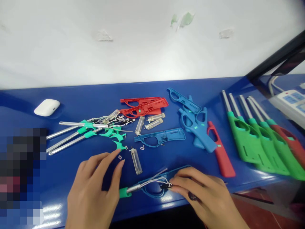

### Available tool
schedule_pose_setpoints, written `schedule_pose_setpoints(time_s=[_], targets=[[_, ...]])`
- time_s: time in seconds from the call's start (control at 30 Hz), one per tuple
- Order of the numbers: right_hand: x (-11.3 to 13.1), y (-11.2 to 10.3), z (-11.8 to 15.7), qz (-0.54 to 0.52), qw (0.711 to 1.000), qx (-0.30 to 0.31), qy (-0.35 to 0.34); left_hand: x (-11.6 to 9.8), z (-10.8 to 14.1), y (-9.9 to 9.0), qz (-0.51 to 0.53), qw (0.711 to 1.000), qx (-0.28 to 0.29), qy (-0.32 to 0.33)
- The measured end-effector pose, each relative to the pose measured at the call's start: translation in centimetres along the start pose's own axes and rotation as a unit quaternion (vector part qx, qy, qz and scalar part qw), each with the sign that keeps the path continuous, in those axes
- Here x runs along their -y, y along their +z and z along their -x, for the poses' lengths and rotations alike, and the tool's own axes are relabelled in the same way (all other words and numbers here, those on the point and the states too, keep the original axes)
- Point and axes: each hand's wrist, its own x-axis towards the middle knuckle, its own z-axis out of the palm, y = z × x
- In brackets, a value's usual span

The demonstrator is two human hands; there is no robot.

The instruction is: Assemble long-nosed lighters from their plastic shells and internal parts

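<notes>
At the near edge of the bench [57, 190], the fingers of your right hand [202, 190] are clamped on a black part [165, 186]. White wires [154, 180] run between this part and a metal tube [133, 188] with a teal collar [124, 192], and under them lies a blue shell [177, 173]. Your left hand [95, 184] has thumb and forefinger apart, with a small clip [119, 157] near them. The forefinger is at a teal trigger [119, 145]; I cannot tell if it touches. Just beyond your left thumb lies one clear tank [136, 161]. Farther, a second blue shell [164, 136] lies in the middle, and to its left are more tubes [71, 140] with teal collars. Green lighters [245, 140] lie on the right side. Behind the middle are red shells [147, 108], and at the far left a white case [47, 107]
</notes>
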Motion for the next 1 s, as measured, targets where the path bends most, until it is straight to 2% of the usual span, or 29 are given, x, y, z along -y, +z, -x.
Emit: schedule_pose_setpoints(time_s=[0.07, 0.2, 0.63, 1.0], targets=[[0.03, 0.02, 0.02, -0.004, 1.0, 0.001, 0.001, 0.64, -0.08, 0.15, -0.004, 1.0, 0.007, -0.012], [0.01, 0.1, 0.01, -0.01, 1.0, 0.001, 0.007, 1.14, 0.04, 0.54, 0.014, 1.0, 0.011, 0.005], [0.04, 0.04, 0.43, -0.003, 1.0, 0.015, 0.011, 1.18, 0.64, 0.35, 0.026, 0.999, 0.013, -0.013], [-0.03, 0.13, -0.1, -0.017, 1.0, 0.01, 0.015, 0.79, 0.81, 0.25, 0.06, 0.998, 0.02, 0.004]])
